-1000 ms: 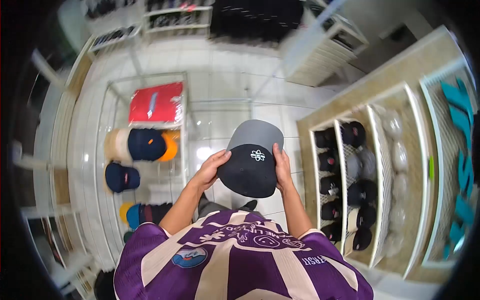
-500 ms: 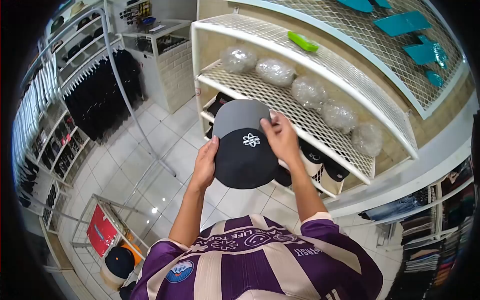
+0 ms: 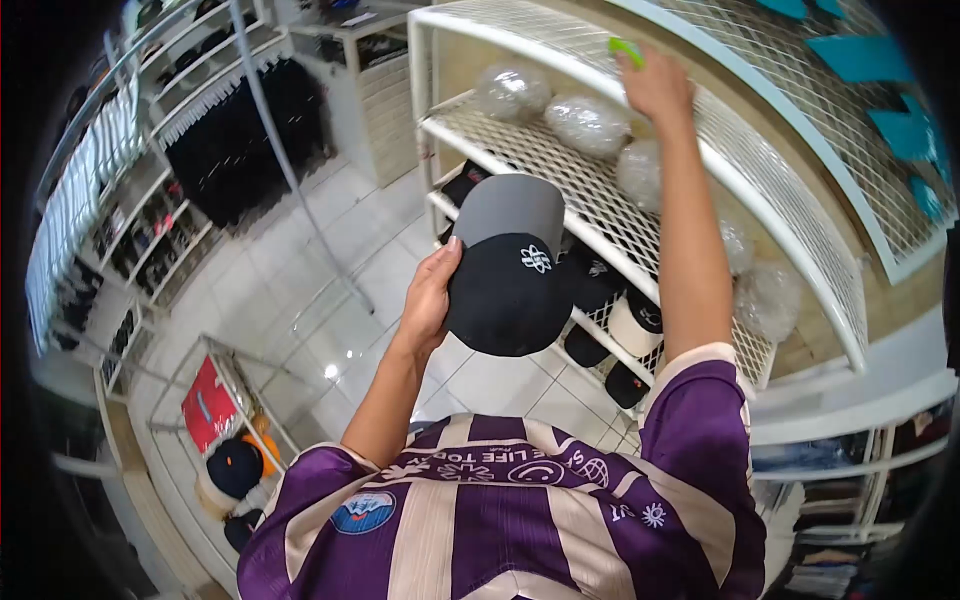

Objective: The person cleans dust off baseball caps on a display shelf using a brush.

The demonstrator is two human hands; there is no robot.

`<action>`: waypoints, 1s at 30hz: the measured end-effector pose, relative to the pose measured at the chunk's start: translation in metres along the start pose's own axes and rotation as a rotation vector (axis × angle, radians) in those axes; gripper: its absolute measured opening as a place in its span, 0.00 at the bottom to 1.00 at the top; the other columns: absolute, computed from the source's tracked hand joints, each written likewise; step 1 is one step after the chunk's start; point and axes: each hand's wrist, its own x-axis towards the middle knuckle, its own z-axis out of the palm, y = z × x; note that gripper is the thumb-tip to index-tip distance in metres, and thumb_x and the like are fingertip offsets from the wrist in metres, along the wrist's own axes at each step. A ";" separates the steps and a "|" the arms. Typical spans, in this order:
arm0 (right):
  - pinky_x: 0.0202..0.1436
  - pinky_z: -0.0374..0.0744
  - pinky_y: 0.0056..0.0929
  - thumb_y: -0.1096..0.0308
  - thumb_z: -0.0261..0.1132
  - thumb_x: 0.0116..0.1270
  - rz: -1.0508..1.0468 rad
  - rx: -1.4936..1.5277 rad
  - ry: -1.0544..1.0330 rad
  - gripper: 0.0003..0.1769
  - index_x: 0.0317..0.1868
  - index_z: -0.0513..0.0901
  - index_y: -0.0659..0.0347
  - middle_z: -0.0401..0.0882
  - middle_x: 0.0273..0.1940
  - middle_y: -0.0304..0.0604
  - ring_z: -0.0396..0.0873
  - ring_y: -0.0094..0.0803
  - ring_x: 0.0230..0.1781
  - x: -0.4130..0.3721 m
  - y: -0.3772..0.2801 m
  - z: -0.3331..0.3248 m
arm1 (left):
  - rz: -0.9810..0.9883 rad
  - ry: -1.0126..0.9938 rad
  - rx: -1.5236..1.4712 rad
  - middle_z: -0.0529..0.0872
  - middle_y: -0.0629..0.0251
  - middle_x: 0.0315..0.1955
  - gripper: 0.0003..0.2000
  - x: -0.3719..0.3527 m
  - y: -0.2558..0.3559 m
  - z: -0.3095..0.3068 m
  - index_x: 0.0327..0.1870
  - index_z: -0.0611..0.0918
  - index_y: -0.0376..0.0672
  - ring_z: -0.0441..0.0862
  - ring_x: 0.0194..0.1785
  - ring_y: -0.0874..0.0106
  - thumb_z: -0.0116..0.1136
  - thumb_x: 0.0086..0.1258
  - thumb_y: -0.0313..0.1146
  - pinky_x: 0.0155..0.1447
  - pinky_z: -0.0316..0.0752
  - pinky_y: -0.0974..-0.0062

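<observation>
A cap [image 3: 508, 290] with a black crown, a grey brim and a white emblem is held out before my chest, brim pointing away. My left hand [image 3: 428, 298] grips it by the left edge, thumb on top and the other fingers hidden beneath. Stretched far forward, my right hand [image 3: 660, 85] is at the top shelf [image 3: 730, 130] of the white rack. Its fingers close on a small bright green oblong thing [image 3: 626, 52], partly covered by the hand.
Plastic-wrapped round bundles [image 3: 588, 127] line the mesh shelf under the top one. More caps [image 3: 632, 325] sit on the lower shelf. Black garments [image 3: 245, 145] hang at the left beside a metal rail [image 3: 270, 120]. A low rack with a red packet [image 3: 210, 402] stands at lower left.
My right hand has let go of the cap and reached up and forward to the green thing on the top shelf. The left hand still holds the cap.
</observation>
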 end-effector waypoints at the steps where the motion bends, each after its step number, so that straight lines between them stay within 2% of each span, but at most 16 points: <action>1: 0.73 0.66 0.54 0.39 0.53 0.75 -0.013 -0.048 0.106 0.35 0.74 0.72 0.51 0.76 0.64 0.61 0.71 0.57 0.68 -0.004 -0.006 -0.003 | 0.005 0.041 -0.007 0.88 0.62 0.48 0.22 -0.007 0.000 -0.005 0.59 0.80 0.33 0.85 0.49 0.76 0.44 0.85 0.46 0.55 0.81 0.78; 2: 0.73 0.67 0.52 0.41 0.54 0.75 -0.028 -0.092 0.215 0.33 0.73 0.72 0.50 0.78 0.62 0.61 0.73 0.55 0.67 -0.012 -0.011 -0.005 | -0.038 0.059 0.031 0.88 0.63 0.48 0.22 -0.014 0.002 -0.011 0.58 0.80 0.33 0.85 0.48 0.77 0.45 0.85 0.46 0.55 0.81 0.78; 4: 0.69 0.71 0.48 0.50 0.58 0.76 -0.288 0.337 0.539 0.29 0.72 0.74 0.53 0.80 0.59 0.57 0.76 0.53 0.62 -0.034 -0.022 -0.008 | -0.065 0.112 0.061 0.88 0.63 0.47 0.21 -0.028 0.005 -0.020 0.57 0.81 0.34 0.85 0.47 0.77 0.46 0.85 0.46 0.54 0.81 0.79; 5: 0.67 0.72 0.46 0.55 0.61 0.74 -0.334 0.501 0.521 0.28 0.71 0.74 0.56 0.80 0.58 0.57 0.77 0.53 0.60 -0.060 -0.037 -0.015 | -0.067 0.189 0.040 0.88 0.64 0.47 0.21 -0.033 0.004 -0.021 0.56 0.81 0.34 0.85 0.46 0.78 0.46 0.85 0.46 0.53 0.80 0.79; 8: 0.60 0.75 0.44 0.67 0.65 0.71 -0.482 0.816 0.287 0.28 0.69 0.74 0.67 0.80 0.52 0.56 0.78 0.52 0.53 -0.163 -0.076 -0.004 | -0.056 0.335 -0.012 0.88 0.65 0.45 0.21 -0.052 0.000 -0.037 0.53 0.82 0.35 0.85 0.43 0.79 0.46 0.85 0.46 0.51 0.80 0.80; 9: 0.61 0.74 0.44 0.68 0.67 0.67 -0.484 0.954 -0.037 0.31 0.69 0.73 0.70 0.78 0.52 0.57 0.78 0.50 0.52 -0.200 -0.086 -0.005 | -0.062 0.305 -0.005 0.88 0.66 0.44 0.21 -0.059 0.000 -0.041 0.53 0.82 0.36 0.85 0.43 0.79 0.46 0.85 0.46 0.51 0.80 0.81; 10: 0.59 0.76 0.42 0.69 0.69 0.63 -0.550 1.009 -0.164 0.34 0.70 0.73 0.65 0.77 0.51 0.55 0.78 0.49 0.50 -0.227 -0.093 0.016 | -0.064 0.268 0.006 0.88 0.66 0.43 0.21 -0.066 -0.001 -0.045 0.52 0.82 0.36 0.85 0.43 0.79 0.45 0.85 0.47 0.51 0.80 0.81; 12: 0.55 0.78 0.42 0.69 0.69 0.60 -0.547 1.021 -0.404 0.36 0.71 0.75 0.57 0.76 0.49 0.53 0.79 0.49 0.50 -0.272 -0.116 0.033 | -0.070 0.343 -0.017 0.88 0.66 0.43 0.23 -0.081 -0.003 -0.051 0.50 0.83 0.37 0.85 0.43 0.79 0.44 0.85 0.51 0.49 0.80 0.81; 15: 0.49 0.80 0.43 0.61 0.73 0.63 -0.544 0.990 -0.482 0.33 0.70 0.78 0.47 0.75 0.49 0.51 0.80 0.50 0.47 -0.300 -0.151 0.043 | -0.153 0.439 0.120 0.88 0.66 0.37 0.31 -0.102 -0.004 -0.065 0.45 0.84 0.37 0.83 0.38 0.80 0.38 0.83 0.59 0.44 0.79 0.82; 18: 0.52 0.79 0.41 0.61 0.78 0.59 -0.755 1.008 -0.513 0.32 0.65 0.83 0.48 0.77 0.49 0.49 0.80 0.47 0.47 -0.311 -0.177 0.043 | -0.025 0.591 0.166 0.87 0.68 0.34 0.33 -0.115 -0.010 -0.074 0.44 0.84 0.37 0.82 0.36 0.81 0.37 0.83 0.61 0.43 0.78 0.81; 19: 0.53 0.78 0.41 0.61 0.77 0.59 -0.776 1.003 -0.450 0.31 0.65 0.84 0.47 0.77 0.49 0.50 0.79 0.47 0.49 -0.311 -0.182 0.046 | -0.037 0.482 0.125 0.86 0.68 0.33 0.35 -0.122 -0.007 -0.086 0.42 0.84 0.36 0.80 0.36 0.80 0.36 0.82 0.63 0.42 0.77 0.80; 22: 0.54 0.77 0.42 0.63 0.76 0.59 -0.515 0.890 -0.311 0.33 0.67 0.82 0.46 0.77 0.51 0.53 0.78 0.48 0.51 -0.308 -0.197 0.070 | -0.065 0.499 0.250 0.85 0.68 0.32 0.36 -0.140 0.017 -0.098 0.40 0.84 0.36 0.80 0.35 0.80 0.35 0.81 0.65 0.42 0.76 0.79; 25: 0.55 0.76 0.43 0.64 0.75 0.60 -0.580 0.820 -0.292 0.31 0.66 0.82 0.48 0.77 0.51 0.55 0.77 0.50 0.52 -0.325 -0.219 0.066 | -0.105 0.513 0.203 0.85 0.68 0.31 0.37 -0.148 0.012 -0.126 0.38 0.84 0.35 0.80 0.35 0.79 0.36 0.81 0.65 0.42 0.77 0.79; 26: 0.55 0.76 0.45 0.65 0.74 0.60 -0.728 0.851 -0.281 0.31 0.66 0.82 0.50 0.77 0.52 0.56 0.77 0.51 0.52 -0.335 -0.227 0.057 | -0.107 0.516 0.191 0.85 0.68 0.31 0.36 -0.149 0.013 -0.136 0.37 0.84 0.35 0.80 0.34 0.79 0.36 0.81 0.65 0.42 0.77 0.79; 28: 0.55 0.76 0.45 0.65 0.74 0.61 -0.747 0.977 -0.392 0.31 0.67 0.82 0.51 0.77 0.51 0.55 0.76 0.51 0.51 -0.340 -0.238 0.048 | -0.082 0.550 0.132 0.85 0.68 0.32 0.36 -0.154 0.028 -0.132 0.37 0.84 0.35 0.80 0.35 0.80 0.37 0.81 0.64 0.42 0.76 0.80; 30: 0.55 0.75 0.44 0.65 0.74 0.61 -0.513 0.903 -0.323 0.31 0.67 0.82 0.51 0.77 0.49 0.53 0.76 0.50 0.51 -0.332 -0.247 0.066 | -0.043 0.420 0.179 0.85 0.69 0.31 0.34 -0.163 0.029 -0.152 0.37 0.84 0.36 0.78 0.33 0.81 0.38 0.82 0.62 0.42 0.75 0.81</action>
